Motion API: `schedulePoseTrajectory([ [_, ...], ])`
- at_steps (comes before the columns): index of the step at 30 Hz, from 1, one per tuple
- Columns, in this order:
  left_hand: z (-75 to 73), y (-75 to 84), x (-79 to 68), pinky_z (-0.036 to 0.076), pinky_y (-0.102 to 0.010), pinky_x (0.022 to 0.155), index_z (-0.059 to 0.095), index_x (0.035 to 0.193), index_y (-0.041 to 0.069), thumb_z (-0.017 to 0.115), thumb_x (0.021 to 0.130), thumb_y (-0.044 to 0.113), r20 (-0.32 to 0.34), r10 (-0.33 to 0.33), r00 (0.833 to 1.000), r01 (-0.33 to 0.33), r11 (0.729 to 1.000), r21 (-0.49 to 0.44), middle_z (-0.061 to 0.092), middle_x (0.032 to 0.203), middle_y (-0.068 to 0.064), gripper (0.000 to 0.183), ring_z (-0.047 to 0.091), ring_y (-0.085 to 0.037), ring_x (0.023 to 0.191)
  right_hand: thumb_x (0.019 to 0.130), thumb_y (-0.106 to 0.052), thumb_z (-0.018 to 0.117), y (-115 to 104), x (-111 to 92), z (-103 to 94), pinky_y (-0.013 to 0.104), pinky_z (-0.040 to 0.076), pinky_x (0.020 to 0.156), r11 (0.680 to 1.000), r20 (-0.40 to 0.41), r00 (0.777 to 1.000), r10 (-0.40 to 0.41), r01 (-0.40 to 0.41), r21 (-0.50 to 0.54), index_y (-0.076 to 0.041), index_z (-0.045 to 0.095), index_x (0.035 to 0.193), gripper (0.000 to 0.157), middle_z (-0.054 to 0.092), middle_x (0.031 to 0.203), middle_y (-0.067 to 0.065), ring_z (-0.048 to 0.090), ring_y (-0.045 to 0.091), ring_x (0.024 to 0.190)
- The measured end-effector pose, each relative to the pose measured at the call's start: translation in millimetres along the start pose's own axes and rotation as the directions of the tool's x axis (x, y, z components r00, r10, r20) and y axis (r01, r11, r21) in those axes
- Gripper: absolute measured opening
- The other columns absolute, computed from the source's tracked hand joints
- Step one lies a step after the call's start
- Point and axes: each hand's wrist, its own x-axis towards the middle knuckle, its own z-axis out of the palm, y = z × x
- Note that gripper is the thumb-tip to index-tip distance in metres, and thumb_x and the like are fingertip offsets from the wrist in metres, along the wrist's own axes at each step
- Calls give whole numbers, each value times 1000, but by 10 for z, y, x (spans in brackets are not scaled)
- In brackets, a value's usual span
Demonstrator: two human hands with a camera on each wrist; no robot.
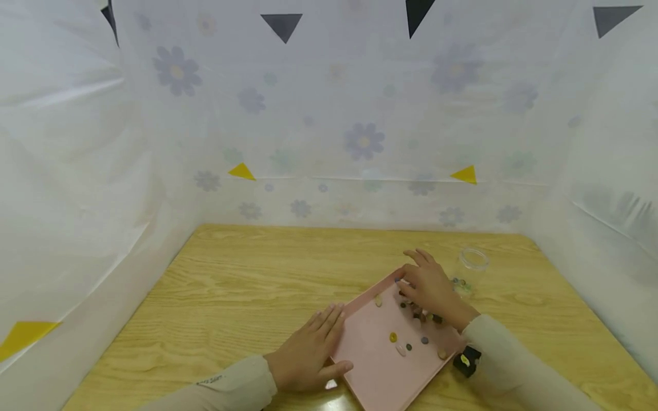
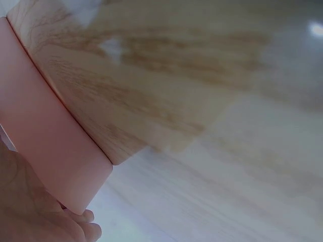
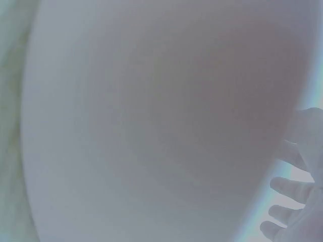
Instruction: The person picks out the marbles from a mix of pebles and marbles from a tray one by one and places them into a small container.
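Observation:
A pink tray lies at an angle on the table, with small coloured stones and beads scattered in it, densest toward the far right. My left hand rests along its left side, long fingers straight and thumb spread near the rim. The left wrist view shows fingertips at a corner of the tray wall. My right hand reaches over the far corner, index finger and thumb bent close together beside a small blue bead. I cannot tell whether a bead is between them. Its other fingers extend.
A clear open jar with some coloured beads at its bottom stands behind the right forearm. A small black object is near the right cuff. White flower-patterned sheeting encloses the wooden table.

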Motion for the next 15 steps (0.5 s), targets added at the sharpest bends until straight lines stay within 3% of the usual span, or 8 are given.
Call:
schedulePoseTrajectory([
  [9, 20, -7, -1, 22, -47, 116, 17, 150, -7, 19, 100, 59, 6, -9, 1000, 9, 1000, -17, 13, 157, -23, 83, 15, -34, 145, 80, -11, 76, 233, -54, -519, 70, 32, 96, 1000, -201, 979, 20, -22, -10, -9, 69, 86, 9, 49, 132, 29, 37, 52, 126],
  [15, 14, 1, -4, 21, -47, 116, 17, 150, -7, 19, 99, 59, 8, -9, 1000, 10, 1000, -22, 13, 157, -23, 83, 15, -34, 145, 81, -10, 74, 453, -168, -772, 72, 28, 97, 995, -272, 958, 91, -95, -1, -3, 69, 88, 10, 48, 130, 35, 35, 58, 123],
])
